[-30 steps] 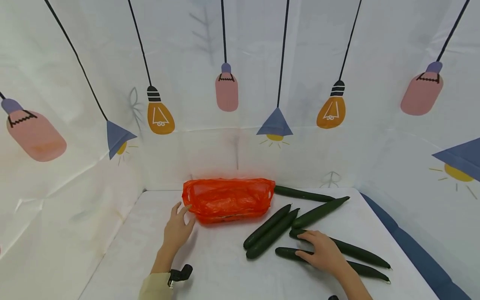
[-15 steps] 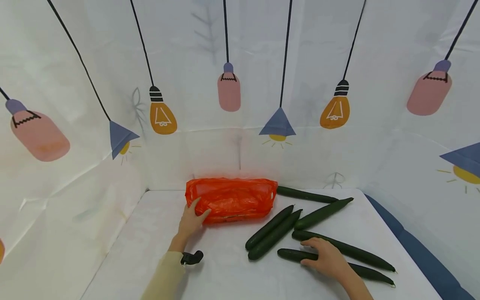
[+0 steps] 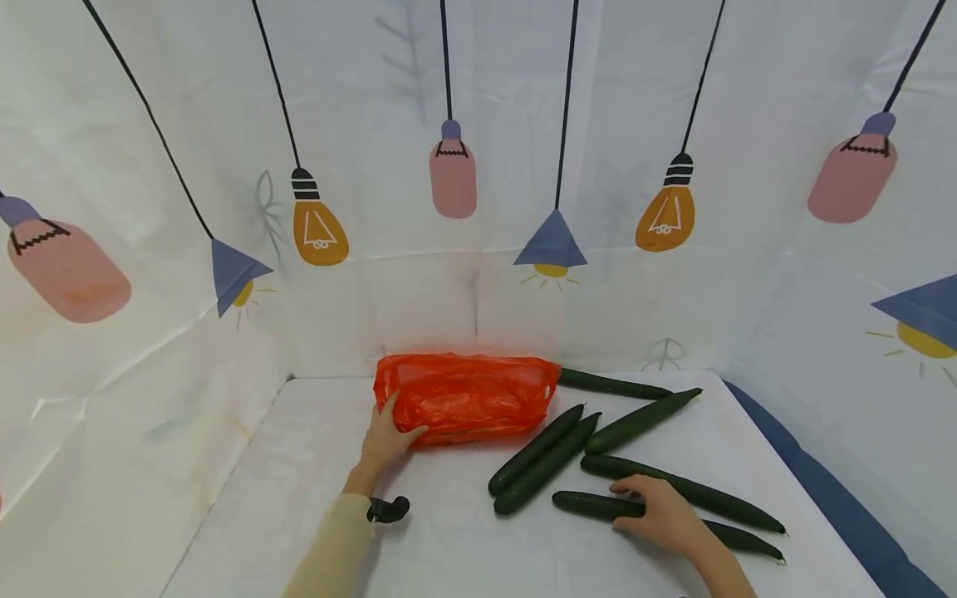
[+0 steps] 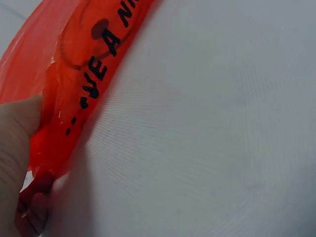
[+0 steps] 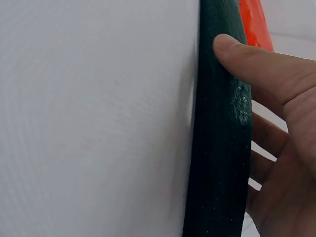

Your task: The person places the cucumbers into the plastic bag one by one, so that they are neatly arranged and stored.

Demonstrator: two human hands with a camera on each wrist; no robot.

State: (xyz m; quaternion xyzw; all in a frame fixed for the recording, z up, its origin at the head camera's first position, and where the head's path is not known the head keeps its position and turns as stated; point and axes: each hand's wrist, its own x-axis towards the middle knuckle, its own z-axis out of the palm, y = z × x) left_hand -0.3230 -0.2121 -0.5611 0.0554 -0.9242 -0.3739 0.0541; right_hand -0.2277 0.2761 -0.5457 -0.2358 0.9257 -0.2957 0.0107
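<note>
The nearest cucumber (image 3: 594, 505) lies on the white table (image 3: 463, 556) crosswise beneath the right hand (image 3: 664, 517), which I see gripping it between thumb and fingers; the left hand (image 3: 385, 440) pinches the red bag (image 3: 474, 403) at its near left corner.

White surface (image 3: 449, 540), backed and flanked by white backdrop sheet (image 3: 516, 316); sheet wrinkled, fold line running across rear. Print on rear: two orange light bulbs (image 3: 308, 228), pink capsule-shaped bulb (image 3: 452, 183) between them, blue cone lampshade (image 3: 551, 241) right of pink one, all on black cords (image 3: 446, 58). Same motifs on side panels; far-right lampshade (image 3: 923, 307) cut by frame edge. Faint grey plant motif (image 3: 664, 355) low on rear, right of centre. Dark blue band (image 3: 815, 482) along right edge of surface; material unclear.
</note>
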